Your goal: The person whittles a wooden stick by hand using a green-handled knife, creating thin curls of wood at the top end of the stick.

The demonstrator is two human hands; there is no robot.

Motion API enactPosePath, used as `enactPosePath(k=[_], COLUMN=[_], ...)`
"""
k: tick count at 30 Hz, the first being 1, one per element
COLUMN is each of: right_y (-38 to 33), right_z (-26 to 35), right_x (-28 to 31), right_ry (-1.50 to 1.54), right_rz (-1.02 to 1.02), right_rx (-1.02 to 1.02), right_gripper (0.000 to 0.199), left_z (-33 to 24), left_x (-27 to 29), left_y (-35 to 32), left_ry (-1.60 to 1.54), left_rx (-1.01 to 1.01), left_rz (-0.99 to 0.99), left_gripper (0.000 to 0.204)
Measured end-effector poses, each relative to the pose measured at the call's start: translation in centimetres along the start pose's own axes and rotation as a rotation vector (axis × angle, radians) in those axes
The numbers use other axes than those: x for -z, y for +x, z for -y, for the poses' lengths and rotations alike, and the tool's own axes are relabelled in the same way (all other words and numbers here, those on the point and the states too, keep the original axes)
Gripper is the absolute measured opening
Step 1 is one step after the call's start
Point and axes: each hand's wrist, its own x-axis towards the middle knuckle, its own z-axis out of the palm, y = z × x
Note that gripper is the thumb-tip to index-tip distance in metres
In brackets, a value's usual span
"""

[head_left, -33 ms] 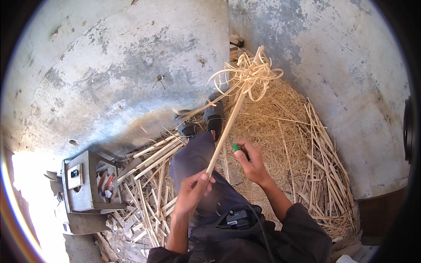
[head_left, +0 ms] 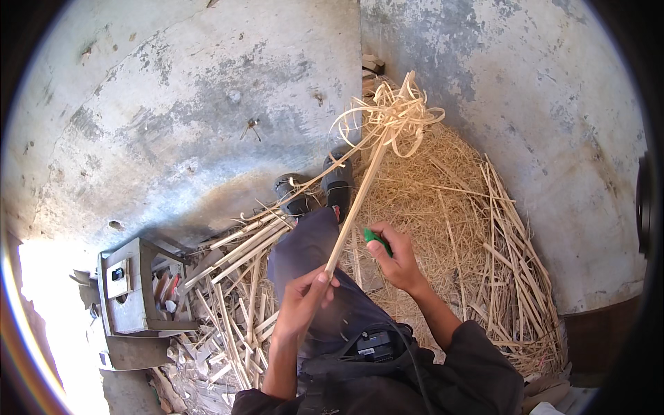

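My left hand is closed around the near end of a long pale strip of wood or bamboo, which slants up and away from me. At the strip's far end sits a tangle of curled shavings. One long thin sliver trails from there toward the lower left, across my shoes. My right hand, apart from the strip on its right side, grips a small green tool. Only the green part of the tool shows clearly; the rest is hidden by my fingers.
Fine shavings heap beyond my right hand. Bundled strips line the right side; more split sticks lie at left. A grey wooden stool holding tools stands far left. My shoes are near the worn wall.
My right hand has turned slightly and shows more of the green tool. The long sliver has dropped lower over my shoes. My left hand stays about where it was.
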Motion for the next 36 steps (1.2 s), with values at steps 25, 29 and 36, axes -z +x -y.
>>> enactPosePath(k=[25,29,36], right_y=[-0.7,-0.9,-1.0], right_z=[0.1,0.4,0.9], right_x=[-0.9,-0.9,-1.2], right_ry=[-0.425,-0.459,-0.478], right_rz=[-0.002,0.001,-0.007], right_rx=[0.27,0.288,0.304], right_gripper=[0.038,0.038,0.039], left_z=[-1.5,-1.4,-1.5], left_x=[-2.5,-2.6,-2.7], left_y=[1.0,0.9,0.7], left_ry=[0.266,0.3,0.35], left_rx=[-0.241,-0.256,-0.291], left_rz=[-0.176,-0.189,-0.188], left_gripper=[0.034,0.034,0.035])
